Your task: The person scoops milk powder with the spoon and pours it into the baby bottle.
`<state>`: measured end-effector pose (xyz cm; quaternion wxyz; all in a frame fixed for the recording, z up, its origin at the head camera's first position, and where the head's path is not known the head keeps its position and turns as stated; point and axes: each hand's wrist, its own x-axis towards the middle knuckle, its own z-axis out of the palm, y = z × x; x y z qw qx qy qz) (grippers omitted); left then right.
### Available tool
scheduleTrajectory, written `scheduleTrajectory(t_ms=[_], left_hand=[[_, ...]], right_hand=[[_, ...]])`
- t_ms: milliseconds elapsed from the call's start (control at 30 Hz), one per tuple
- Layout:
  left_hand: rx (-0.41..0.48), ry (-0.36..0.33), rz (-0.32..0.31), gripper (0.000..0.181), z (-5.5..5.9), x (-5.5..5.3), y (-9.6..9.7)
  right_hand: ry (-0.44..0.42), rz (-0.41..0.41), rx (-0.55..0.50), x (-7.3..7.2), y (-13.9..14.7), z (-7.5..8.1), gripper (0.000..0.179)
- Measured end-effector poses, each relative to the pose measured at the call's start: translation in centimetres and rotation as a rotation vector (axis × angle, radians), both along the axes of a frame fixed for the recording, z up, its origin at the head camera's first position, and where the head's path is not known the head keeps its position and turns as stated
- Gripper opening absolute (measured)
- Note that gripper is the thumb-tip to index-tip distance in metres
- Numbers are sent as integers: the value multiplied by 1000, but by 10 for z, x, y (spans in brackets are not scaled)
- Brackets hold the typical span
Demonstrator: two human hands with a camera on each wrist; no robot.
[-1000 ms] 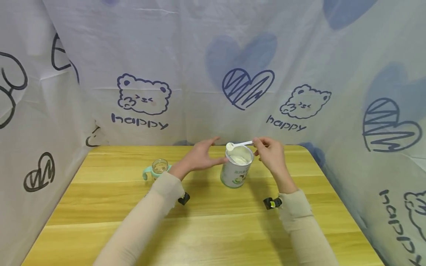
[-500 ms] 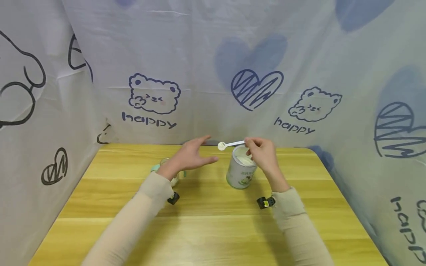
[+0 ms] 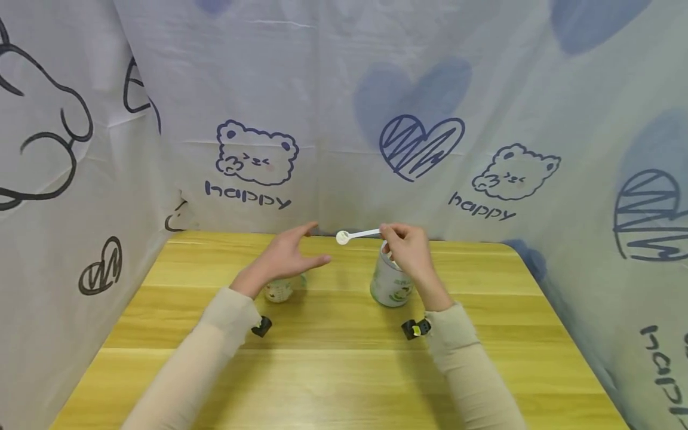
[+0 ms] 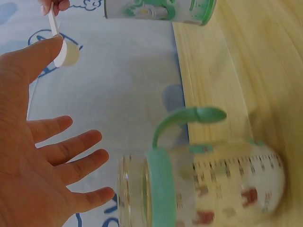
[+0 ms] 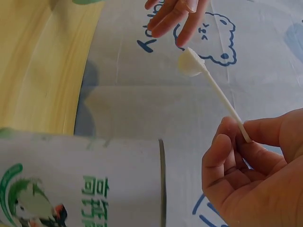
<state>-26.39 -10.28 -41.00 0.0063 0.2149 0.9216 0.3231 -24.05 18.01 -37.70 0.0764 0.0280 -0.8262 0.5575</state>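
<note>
My right hand (image 3: 411, 251) pinches the handle end of a white measuring scoop (image 3: 343, 237), and pale powder shows in its bowl. Just right of the bottle, a white milk powder can (image 3: 391, 285) with green print stands upright, partly behind that hand. My left hand (image 3: 285, 254), fingers spread and holding nothing, hovers above a clear baby bottle (image 3: 278, 291). In the left wrist view the bottle (image 4: 222, 184) has a mint-green collar and handle (image 4: 189, 116), measuring marks and an uncapped mouth. The scoop's bowl (image 5: 191, 62) hangs in the air between both hands.
Both vessels stand on a yellow wood-grain table (image 3: 333, 370). Behind it and at both sides hangs a pale cloth (image 3: 333, 179) with bears and hearts, close to the table's back edge.
The right hand has carried the scoop leftward from above the can's mouth. The left hand has drawn away from the can toward the bottle. The view has also shifted.
</note>
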Motion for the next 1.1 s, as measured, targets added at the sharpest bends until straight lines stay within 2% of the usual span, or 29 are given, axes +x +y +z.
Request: scheduleTrajectory(t_ms=[100, 333, 600, 933, 1100], left_hand=[[-1, 1, 11, 97, -1, 2, -10], [3, 6, 33, 94, -7, 7, -32], [4, -36, 75, 97, -11, 11, -53], [-11, -44, 117, 96, -15, 14, -70], [-5, -41, 118, 92, -18, 15, -77]], right_hand=[[-27, 16, -19, 0, -6, -1, 32], [-29, 59, -43, -3, -22, -4, 30], [-22, 84, -52, -5, -37, -10, 28], [-33, 101, -51, -3, -54, -13, 27], [-34, 115, -53, -3, -64, -13, 27]])
